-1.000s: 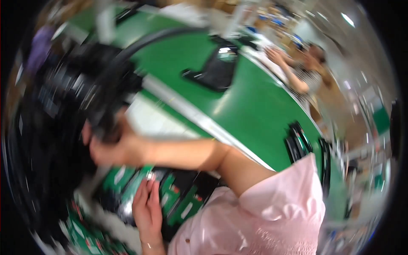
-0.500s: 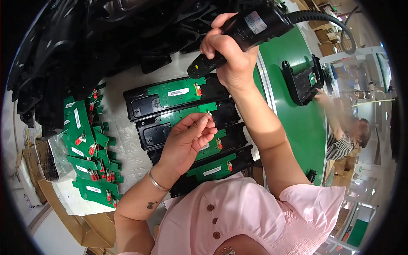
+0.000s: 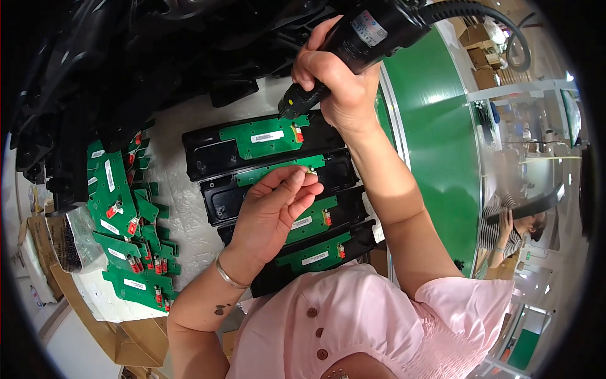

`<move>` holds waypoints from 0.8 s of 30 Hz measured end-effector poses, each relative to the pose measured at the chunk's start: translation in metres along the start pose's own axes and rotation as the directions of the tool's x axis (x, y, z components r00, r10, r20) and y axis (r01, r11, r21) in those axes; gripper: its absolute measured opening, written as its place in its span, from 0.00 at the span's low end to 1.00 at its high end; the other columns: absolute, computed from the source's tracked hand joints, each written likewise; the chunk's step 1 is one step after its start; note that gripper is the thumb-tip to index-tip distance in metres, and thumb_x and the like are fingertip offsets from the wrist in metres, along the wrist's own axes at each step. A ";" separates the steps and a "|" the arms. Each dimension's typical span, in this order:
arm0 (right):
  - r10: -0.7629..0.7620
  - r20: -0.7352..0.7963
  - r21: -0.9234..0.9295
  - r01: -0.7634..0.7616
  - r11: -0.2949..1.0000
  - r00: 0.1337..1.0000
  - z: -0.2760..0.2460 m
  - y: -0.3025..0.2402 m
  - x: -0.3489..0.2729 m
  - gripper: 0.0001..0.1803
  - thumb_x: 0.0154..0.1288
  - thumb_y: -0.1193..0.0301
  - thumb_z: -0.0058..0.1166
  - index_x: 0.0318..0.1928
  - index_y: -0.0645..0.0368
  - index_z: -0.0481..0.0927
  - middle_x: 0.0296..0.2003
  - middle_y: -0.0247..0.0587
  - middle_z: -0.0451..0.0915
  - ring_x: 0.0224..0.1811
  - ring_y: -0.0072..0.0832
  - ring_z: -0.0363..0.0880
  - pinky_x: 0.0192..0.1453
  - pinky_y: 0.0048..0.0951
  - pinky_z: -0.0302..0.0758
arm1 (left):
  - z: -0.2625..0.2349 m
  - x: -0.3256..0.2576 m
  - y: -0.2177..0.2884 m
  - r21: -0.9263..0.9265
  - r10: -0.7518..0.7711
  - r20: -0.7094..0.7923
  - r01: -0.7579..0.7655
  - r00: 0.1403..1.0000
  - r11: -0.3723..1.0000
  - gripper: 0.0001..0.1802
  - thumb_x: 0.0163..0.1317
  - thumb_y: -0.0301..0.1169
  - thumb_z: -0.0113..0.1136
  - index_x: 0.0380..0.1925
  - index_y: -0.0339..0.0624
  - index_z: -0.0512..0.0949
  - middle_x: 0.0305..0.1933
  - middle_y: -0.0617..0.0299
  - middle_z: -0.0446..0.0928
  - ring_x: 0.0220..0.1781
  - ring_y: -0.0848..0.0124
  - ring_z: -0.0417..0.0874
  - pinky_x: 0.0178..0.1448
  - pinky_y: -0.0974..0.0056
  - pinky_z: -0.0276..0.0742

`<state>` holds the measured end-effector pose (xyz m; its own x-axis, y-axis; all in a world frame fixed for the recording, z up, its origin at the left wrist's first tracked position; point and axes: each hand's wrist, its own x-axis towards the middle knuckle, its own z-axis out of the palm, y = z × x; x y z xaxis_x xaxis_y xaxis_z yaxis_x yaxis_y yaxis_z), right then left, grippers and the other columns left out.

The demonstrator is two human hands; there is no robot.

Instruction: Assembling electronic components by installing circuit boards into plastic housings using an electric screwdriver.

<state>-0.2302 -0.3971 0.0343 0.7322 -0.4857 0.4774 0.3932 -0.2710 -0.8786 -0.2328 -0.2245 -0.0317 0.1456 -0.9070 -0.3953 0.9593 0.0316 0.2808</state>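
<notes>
A black electric screwdriver [image 3: 363, 38] is held in the right hand [image 3: 338, 82] at the upper centre of the frame; the grip is clamped fully around its body, and its tip is set down on the right end of the green circuit board [image 3: 265, 136] seated in the topmost black tray [image 3: 208, 148]. A thick black cable [image 3: 505, 19] is seen leaving the tool toward the upper right.

The left hand [image 3: 271, 211] is placed at the middle of the frame, over the second tray [image 3: 221, 196]. Its fingertips [image 3: 302, 184] are pinched together on a small part, too small to be made out, just at the right end of that tray's board.

Four black trays are laid side by side on the pale worktop [image 3: 183, 215], stepping down toward the lower centre, each fitted with a green board bearing a white label and a small red component. The two lower trays are partly covered by the left hand and wrist, on which a thin metal bangle [image 3: 227, 273] is worn.

A heap of loose green boards [image 3: 126, 234] is spread at the left of the frame, beside a cardboard box [image 3: 38, 243]. A green conveyor belt [image 3: 442, 139] is seen running along the right.
</notes>
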 end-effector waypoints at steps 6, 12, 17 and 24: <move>-0.031 -0.237 -0.356 -0.057 0.933 0.971 0.014 0.023 -0.006 0.08 0.39 0.80 0.54 0.25 0.60 0.71 0.20 0.30 0.71 0.20 0.19 0.69 0.25 0.20 0.66 | -0.002 -0.001 0.002 -0.027 0.115 -0.080 -0.117 0.990 0.993 0.11 0.59 0.22 0.48 0.43 0.31 0.68 0.41 0.56 0.71 0.46 0.69 0.72 0.54 0.69 0.67; 0.116 -0.004 0.323 -0.109 0.940 0.993 0.003 -0.064 -0.018 0.11 0.44 0.79 0.51 0.31 0.62 0.68 0.21 0.31 0.69 0.21 0.13 0.65 0.24 0.16 0.62 | -0.023 -0.001 0.011 -0.290 0.100 -0.063 -0.114 0.993 0.950 0.10 0.61 0.27 0.47 0.40 0.34 0.69 0.36 0.58 0.73 0.38 0.72 0.74 0.44 0.72 0.75; -0.151 0.004 0.390 0.137 0.911 0.989 0.007 -0.087 -0.046 0.11 0.43 0.80 0.49 0.32 0.62 0.67 0.22 0.32 0.68 0.21 0.14 0.67 0.23 0.16 0.63 | -0.024 0.003 0.017 -0.499 -0.004 0.158 0.083 0.987 0.863 0.10 0.62 0.29 0.45 0.40 0.34 0.70 0.39 0.55 0.72 0.41 0.69 0.74 0.43 0.69 0.77; -0.160 0.004 0.345 0.149 0.927 0.987 0.008 -0.099 -0.055 0.08 0.42 0.80 0.49 0.27 0.62 0.69 0.22 0.31 0.68 0.23 0.15 0.66 0.25 0.18 0.63 | -0.026 0.004 0.015 -0.494 0.018 0.183 0.076 0.983 0.866 0.13 0.63 0.27 0.42 0.45 0.30 0.65 0.44 0.52 0.70 0.43 0.68 0.73 0.46 0.67 0.75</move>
<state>-0.3050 -0.3364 0.0950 0.6619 -0.4328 0.6120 0.6655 -0.0363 -0.7455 -0.2115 -0.2164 -0.0516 0.1162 -0.9679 -0.2230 0.9616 0.1659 -0.2187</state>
